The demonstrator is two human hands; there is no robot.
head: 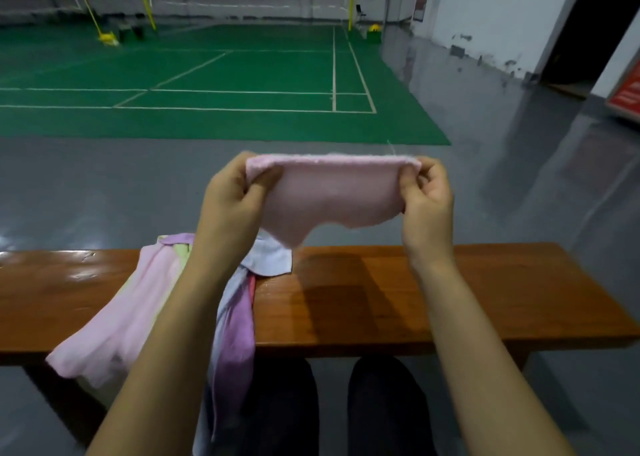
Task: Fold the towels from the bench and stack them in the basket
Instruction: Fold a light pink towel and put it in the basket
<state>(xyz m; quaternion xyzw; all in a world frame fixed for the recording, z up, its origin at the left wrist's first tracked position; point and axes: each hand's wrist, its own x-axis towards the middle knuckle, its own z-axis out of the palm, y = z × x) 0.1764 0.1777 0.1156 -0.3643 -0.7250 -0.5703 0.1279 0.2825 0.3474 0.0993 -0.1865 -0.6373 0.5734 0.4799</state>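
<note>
A pale pink towel hangs folded in the air above the wooden bench. My left hand pinches its upper left corner and my right hand pinches its upper right corner, stretching the top edge level. Its lower edge droops to a point just above the bench. On the bench's left part lies a heap of towels: pink, light green, light blue and purple, some hanging over the near edge. No basket is in view.
My dark trouser legs show below the bench's near edge. Beyond the bench lie a grey floor and a green badminton court with nets. A white wall and a dark doorway stand at the right.
</note>
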